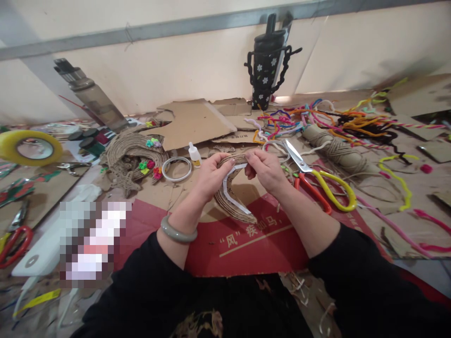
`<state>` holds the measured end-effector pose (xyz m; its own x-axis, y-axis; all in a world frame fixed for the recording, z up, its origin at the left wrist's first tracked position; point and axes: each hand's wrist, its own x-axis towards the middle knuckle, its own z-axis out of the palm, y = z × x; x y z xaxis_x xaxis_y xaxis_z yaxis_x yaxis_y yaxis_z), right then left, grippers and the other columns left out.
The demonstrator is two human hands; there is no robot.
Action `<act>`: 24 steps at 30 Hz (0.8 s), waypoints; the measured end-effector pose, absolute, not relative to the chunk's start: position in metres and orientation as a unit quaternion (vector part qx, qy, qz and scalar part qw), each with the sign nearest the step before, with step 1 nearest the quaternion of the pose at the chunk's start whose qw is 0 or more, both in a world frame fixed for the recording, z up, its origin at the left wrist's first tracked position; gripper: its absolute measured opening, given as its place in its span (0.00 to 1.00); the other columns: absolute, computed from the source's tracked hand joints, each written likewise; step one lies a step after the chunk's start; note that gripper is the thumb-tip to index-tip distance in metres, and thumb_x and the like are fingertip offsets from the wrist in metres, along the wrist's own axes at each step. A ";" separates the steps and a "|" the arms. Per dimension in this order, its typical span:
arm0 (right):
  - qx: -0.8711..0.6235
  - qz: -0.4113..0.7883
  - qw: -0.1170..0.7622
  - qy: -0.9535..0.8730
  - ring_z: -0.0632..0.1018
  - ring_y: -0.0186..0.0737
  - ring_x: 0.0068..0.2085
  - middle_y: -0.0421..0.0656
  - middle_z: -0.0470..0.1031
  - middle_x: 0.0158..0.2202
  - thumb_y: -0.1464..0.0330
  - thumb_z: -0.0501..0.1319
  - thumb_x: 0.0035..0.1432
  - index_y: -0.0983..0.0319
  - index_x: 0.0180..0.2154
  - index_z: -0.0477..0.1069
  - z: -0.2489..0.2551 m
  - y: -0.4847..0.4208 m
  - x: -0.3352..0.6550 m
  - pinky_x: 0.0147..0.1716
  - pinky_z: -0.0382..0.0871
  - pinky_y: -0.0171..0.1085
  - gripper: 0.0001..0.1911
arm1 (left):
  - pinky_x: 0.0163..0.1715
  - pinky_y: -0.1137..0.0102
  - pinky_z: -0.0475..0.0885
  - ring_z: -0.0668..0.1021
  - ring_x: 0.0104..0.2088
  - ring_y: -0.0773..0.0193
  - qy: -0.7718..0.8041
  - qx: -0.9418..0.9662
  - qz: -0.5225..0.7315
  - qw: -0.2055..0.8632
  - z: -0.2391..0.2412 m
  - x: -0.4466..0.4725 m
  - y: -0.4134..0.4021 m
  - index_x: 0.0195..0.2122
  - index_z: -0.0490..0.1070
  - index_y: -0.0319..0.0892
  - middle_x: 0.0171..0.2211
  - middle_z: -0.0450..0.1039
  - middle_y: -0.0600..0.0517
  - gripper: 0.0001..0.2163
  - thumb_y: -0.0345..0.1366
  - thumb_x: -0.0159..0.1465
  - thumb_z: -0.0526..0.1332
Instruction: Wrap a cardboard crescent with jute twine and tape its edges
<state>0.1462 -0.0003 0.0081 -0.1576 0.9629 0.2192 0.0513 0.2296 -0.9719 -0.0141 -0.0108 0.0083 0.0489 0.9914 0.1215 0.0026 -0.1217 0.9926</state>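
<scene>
"What do you hold?"

"The twine-covered crescent, over the red cardboard: my left hand grips it, my right hand pinches its top edge. I'd say I'm pressing twine down; next calls for steady pressure along the curve"

"Containers?"

"The flowered tumbler is opaque; I can't tell what's inside"

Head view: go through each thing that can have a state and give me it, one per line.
Rope crescent, held in both hands
Left hand, closed on the crescent
Right hand, closed on the crescent
Bracelet, worn on the left wrist
Black tumbler, upright, lid on
Small white bottle, upright
Scissors at right, lying down
Twine roll, on its side
Pipe cleaners, loosely heaped
</scene>
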 end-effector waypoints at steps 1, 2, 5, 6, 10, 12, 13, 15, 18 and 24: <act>-0.416 0.463 0.497 -0.605 0.67 0.27 0.17 0.35 0.68 0.16 0.40 0.59 0.50 0.60 0.21 0.65 0.008 0.000 0.146 0.18 0.63 0.30 0.30 | 0.29 0.74 0.66 0.70 0.27 0.70 0.456 0.542 0.517 0.480 0.008 -0.014 -0.011 0.34 0.73 0.40 0.27 0.71 0.54 0.08 0.39 0.57 0.66; -0.413 0.468 0.496 -0.604 0.68 0.27 0.17 0.36 0.68 0.16 0.40 0.59 0.51 0.60 0.21 0.65 0.007 0.000 0.146 0.18 0.63 0.30 0.30 | 0.30 0.74 0.66 0.70 0.27 0.70 0.457 0.539 0.518 0.482 0.009 -0.014 -0.011 0.34 0.73 0.40 0.27 0.72 0.54 0.08 0.39 0.57 0.65; -0.398 0.485 0.497 -0.600 0.70 0.29 0.18 0.37 0.70 0.17 0.39 0.57 0.52 0.60 0.22 0.65 0.007 0.002 0.146 0.19 0.64 0.31 0.30 | 0.29 0.74 0.66 0.70 0.26 0.71 0.463 0.527 0.518 0.490 0.010 -0.013 -0.011 0.34 0.73 0.39 0.28 0.72 0.54 0.07 0.37 0.58 0.65; -0.395 0.487 0.494 -0.602 0.70 0.29 0.19 0.38 0.70 0.18 0.40 0.58 0.51 0.60 0.23 0.65 0.007 0.002 0.147 0.19 0.65 0.31 0.30 | 0.29 0.74 0.66 0.70 0.26 0.71 0.463 0.525 0.517 0.493 0.010 -0.013 -0.011 0.34 0.73 0.39 0.28 0.72 0.54 0.07 0.37 0.58 0.65; -0.405 0.479 0.472 -0.620 0.69 0.28 0.18 0.37 0.69 0.17 0.42 0.62 0.50 0.61 0.23 0.65 0.009 0.001 0.147 0.19 0.65 0.31 0.28 | 0.27 0.74 0.66 0.70 0.25 0.71 0.460 0.525 0.517 0.495 0.009 -0.014 -0.011 0.34 0.73 0.40 0.26 0.72 0.55 0.07 0.38 0.58 0.66; -0.407 0.479 0.470 -0.619 0.68 0.28 0.18 0.36 0.68 0.16 0.42 0.61 0.50 0.60 0.21 0.65 0.010 0.000 0.147 0.18 0.64 0.31 0.28 | 0.28 0.75 0.66 0.70 0.26 0.71 0.456 0.528 0.521 0.492 0.008 -0.014 -0.011 0.34 0.73 0.40 0.26 0.72 0.55 0.07 0.38 0.57 0.66; -0.406 0.481 0.472 -0.617 0.68 0.28 0.17 0.36 0.68 0.16 0.42 0.61 0.50 0.60 0.21 0.64 0.010 0.000 0.147 0.18 0.64 0.31 0.28 | 0.28 0.75 0.66 0.70 0.26 0.72 0.453 0.528 0.524 0.492 0.008 -0.014 -0.010 0.34 0.74 0.40 0.27 0.72 0.54 0.07 0.38 0.57 0.66; -0.402 0.488 0.477 -0.610 0.68 0.28 0.18 0.36 0.68 0.16 0.41 0.60 0.50 0.60 0.21 0.64 0.010 0.000 0.147 0.18 0.65 0.31 0.29 | 0.28 0.75 0.66 0.70 0.25 0.72 0.448 0.524 0.526 0.498 0.008 -0.014 -0.010 0.33 0.74 0.40 0.27 0.73 0.54 0.07 0.38 0.57 0.66; -0.385 0.508 0.477 -0.605 0.70 0.28 0.19 0.37 0.70 0.18 0.40 0.60 0.49 0.60 0.23 0.65 0.009 0.000 0.147 0.20 0.66 0.31 0.29 | 0.27 0.75 0.67 0.69 0.25 0.72 0.445 0.518 0.524 0.510 0.009 -0.014 -0.011 0.34 0.73 0.40 0.27 0.73 0.54 0.08 0.39 0.57 0.66; -0.381 0.521 0.477 -0.596 0.68 0.28 0.18 0.35 0.69 0.17 0.48 0.65 0.49 0.60 0.25 0.66 0.010 -0.001 0.144 0.19 0.65 0.31 0.22 | 0.27 0.75 0.67 0.70 0.26 0.71 0.450 0.533 0.521 0.493 0.008 -0.013 -0.012 0.33 0.73 0.40 0.27 0.72 0.54 0.08 0.39 0.58 0.66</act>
<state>0.1438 -0.0010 0.0097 -0.2541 0.9520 0.1709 -0.0425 0.1655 -0.9853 -0.0132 -0.0115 0.0083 0.0528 0.9923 0.1121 -0.0339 -0.1104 0.9933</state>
